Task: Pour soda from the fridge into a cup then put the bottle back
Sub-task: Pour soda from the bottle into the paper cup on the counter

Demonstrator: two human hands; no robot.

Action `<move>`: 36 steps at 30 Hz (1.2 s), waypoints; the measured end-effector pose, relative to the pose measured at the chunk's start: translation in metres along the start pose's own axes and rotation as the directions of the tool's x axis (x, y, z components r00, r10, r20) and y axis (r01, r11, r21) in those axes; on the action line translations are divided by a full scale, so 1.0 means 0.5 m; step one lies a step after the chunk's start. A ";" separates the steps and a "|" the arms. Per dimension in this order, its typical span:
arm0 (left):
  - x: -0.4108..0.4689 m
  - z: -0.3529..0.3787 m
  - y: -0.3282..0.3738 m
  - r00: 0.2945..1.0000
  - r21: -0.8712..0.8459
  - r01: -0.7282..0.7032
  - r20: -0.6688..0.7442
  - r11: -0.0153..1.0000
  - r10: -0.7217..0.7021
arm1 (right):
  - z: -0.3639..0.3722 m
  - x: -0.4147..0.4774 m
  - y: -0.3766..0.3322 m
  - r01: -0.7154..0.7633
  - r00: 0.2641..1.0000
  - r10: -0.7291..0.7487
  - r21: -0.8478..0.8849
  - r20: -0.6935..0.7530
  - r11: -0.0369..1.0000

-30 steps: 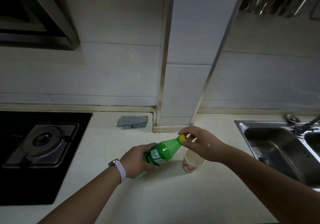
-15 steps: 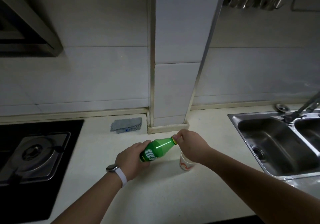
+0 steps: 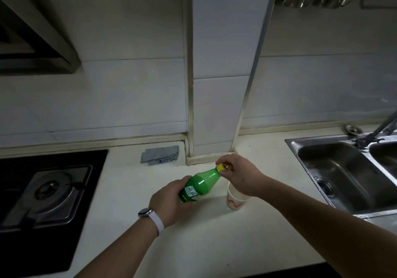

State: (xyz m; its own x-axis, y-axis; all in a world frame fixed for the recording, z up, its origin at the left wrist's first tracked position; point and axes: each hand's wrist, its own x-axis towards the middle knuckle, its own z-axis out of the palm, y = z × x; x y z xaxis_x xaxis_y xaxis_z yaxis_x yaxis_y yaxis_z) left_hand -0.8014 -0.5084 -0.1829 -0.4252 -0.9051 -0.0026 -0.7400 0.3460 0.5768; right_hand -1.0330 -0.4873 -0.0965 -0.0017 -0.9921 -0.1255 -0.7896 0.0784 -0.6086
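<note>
- We're looking down at a pale surface [image 3: 204, 245] in a pretty dim kitchen, both arms reaching in from the bottom.
- The left hand [image 3: 169, 202] is wrapping around the lower half of a green soda bottle [image 3: 199, 186], fingers closed tight on the labelled part. There's a watch with a white strap [image 3: 150, 215] sitting on that wrist.
- The bottle is being held off the surface, tilting so its neck is pointing up and to the right.
- The right hand [image 3: 240, 176] is pinching the yellow cap [image 3: 221, 167] between thumb and fingertips. The cap is sitting on the bottle's mouth; we can't tell how tightly it's screwed on.
- A white paper cup [image 3: 234, 200] with a reddish pattern is standing upright on the surface just below the right wrist, partly hidden by it. We can't see if anything's in it.
- Off to the left a black gas hob [image 3: 49, 194] is taking up that end of the surface.
- A grey cloth [image 3: 160, 157] is lying flat near the wall, behind the bottle.
- On the right a steel sink [image 3: 343, 170] is sitting well apart from the cup, tap [image 3: 378, 129] angling in from the edge.
</note>
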 end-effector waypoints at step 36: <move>0.004 -0.078 0.402 0.847 -0.781 -0.042 -0.358 0.623 -0.392 | -0.117 -0.025 0.078 -0.244 0.829 -0.270 0.752 0.489 0.613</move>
State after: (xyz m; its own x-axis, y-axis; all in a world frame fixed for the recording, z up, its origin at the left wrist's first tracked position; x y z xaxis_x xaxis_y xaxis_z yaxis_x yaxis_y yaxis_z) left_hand -0.9308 -0.4503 -0.0351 0.1166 -0.9911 0.0643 -0.0366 0.0604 0.9975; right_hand -1.0999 -0.4775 -0.0730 0.5121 -0.7958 -0.3231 -0.0225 0.3636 -0.9313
